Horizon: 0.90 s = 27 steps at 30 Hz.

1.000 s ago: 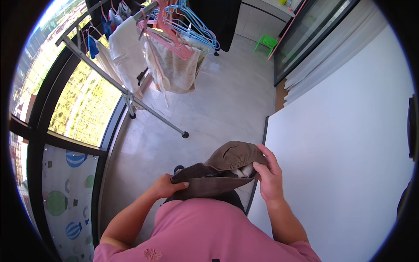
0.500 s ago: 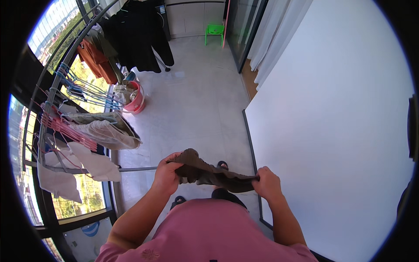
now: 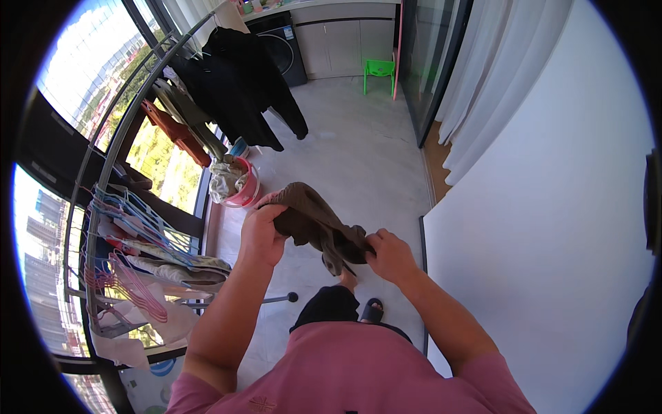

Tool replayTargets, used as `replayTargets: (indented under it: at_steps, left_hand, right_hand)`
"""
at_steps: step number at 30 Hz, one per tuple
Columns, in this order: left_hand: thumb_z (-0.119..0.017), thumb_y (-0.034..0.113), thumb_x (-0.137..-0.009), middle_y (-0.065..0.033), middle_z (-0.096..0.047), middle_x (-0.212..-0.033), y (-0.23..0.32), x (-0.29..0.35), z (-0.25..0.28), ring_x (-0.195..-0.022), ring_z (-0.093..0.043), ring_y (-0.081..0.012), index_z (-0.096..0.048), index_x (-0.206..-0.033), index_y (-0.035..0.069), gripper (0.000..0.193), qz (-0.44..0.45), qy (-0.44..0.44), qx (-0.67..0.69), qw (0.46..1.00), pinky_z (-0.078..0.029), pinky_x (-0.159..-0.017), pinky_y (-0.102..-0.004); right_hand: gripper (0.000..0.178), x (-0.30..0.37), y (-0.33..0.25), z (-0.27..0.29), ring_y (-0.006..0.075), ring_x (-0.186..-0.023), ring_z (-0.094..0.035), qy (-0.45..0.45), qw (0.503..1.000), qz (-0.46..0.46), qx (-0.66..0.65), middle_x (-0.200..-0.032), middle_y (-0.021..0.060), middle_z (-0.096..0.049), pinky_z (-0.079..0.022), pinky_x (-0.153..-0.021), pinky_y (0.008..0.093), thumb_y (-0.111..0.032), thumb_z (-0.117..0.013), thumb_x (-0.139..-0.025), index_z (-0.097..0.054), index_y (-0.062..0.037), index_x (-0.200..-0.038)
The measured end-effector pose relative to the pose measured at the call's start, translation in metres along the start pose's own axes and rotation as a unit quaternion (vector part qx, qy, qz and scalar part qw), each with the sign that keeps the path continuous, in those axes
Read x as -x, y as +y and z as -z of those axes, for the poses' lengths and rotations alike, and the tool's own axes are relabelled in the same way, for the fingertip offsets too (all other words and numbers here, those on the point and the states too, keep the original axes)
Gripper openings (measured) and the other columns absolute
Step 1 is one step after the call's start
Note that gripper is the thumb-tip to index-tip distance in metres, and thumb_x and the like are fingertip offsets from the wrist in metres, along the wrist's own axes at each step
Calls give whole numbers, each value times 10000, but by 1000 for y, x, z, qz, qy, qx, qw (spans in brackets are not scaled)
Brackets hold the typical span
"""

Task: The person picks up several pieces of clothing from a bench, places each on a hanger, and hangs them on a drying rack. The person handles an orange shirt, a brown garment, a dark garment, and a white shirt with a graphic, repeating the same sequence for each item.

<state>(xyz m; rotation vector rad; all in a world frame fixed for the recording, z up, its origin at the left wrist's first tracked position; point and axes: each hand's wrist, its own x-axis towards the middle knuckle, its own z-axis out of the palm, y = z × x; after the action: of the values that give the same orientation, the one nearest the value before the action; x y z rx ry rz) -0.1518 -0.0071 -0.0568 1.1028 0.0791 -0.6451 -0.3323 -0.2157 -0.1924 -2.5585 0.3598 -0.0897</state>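
A dark brown cloth garment (image 3: 310,214) hangs in front of me, bunched and folded, so its exact kind cannot be made out. My left hand (image 3: 261,233) grips its upper left end, the thumb lying over the cloth. At the garment's lower right end, the fingers of my right hand (image 3: 392,255) pinch the edge. The cloth slopes down from left to right between the two hands, with a loose fold dangling below.
Left of me stands a metal drying rack (image 3: 103,172) with several hangers (image 3: 148,214), and black clothes (image 3: 241,90) hang at its far end. A pink bucket (image 3: 248,190) holds laundry. Farther off are a washing machine (image 3: 279,52) and a green chair (image 3: 379,69). A white wall (image 3: 538,241) runs along the right.
My hands have come closer together, and the garment, stretched nearly level before, now slants and sags. The view has shifted forward, with my feet in a different stepping position.
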Motion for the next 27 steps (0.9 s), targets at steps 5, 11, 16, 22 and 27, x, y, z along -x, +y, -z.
replayTargets:
  at_steps: [5, 11, 16, 22, 27]
  left_hand:
    - [-467, 84, -992, -123, -730, -1237, 34, -80, -10, -1109, -713, -292, -663, -1299, 22, 369, -20, -17, 73, 997, -548, -967, -486]
    - [-653, 11, -875, -97, -803, -1000, 80, -212, 35, -896, -751, -192, -812, -1097, 11, 273, -216, 128, -102, 962, -580, -825, -294]
    - [-708, 114, -829, -104, -798, -864, 97, -262, 58, -811, -767, -230, -844, -1045, 108, 255, -195, 166, -546, 798, -584, -790, -339]
    - [-696, 109, -839, -123, -808, -914, 112, -319, 27, -877, -783, -254, -840, -1076, 119, 278, -246, 234, -495, 800, -590, -828, -346]
    - [-667, 103, -841, -53, -776, -1031, 130, -329, 37, -993, -741, -302, -819, -1172, 212, 380, -212, 325, -639, 664, -569, -882, -404]
  right_hand:
    - [207, -138, 15, -10, 402, -1044, -708, 22, 988, -49, -148, -1104, 175, -726, -586, -869, 483, -180, -699, -908, -734, -88, -1091]
    - [123, -263, 43, 113, 407, -915, -711, 200, 980, -3, -4, -984, 146, -748, -567, -779, 510, -116, -693, -860, -727, -80, -972]
    - [181, -342, -8, 190, 434, -929, -706, 151, 988, -21, 38, -979, 195, -746, -558, -810, 535, -102, -669, -880, -691, -73, -1057]
    - [229, -453, 55, 148, 427, -941, -716, 167, 957, -49, -232, -974, 193, -757, -557, -807, 518, -97, -658, -879, -688, -100, -1106]
    - [267, -508, 35, 168, 397, -934, -725, -10, 992, 70, 103, -979, 150, -772, -567, -809, 501, -76, -694, -810, -716, -112, -1074]
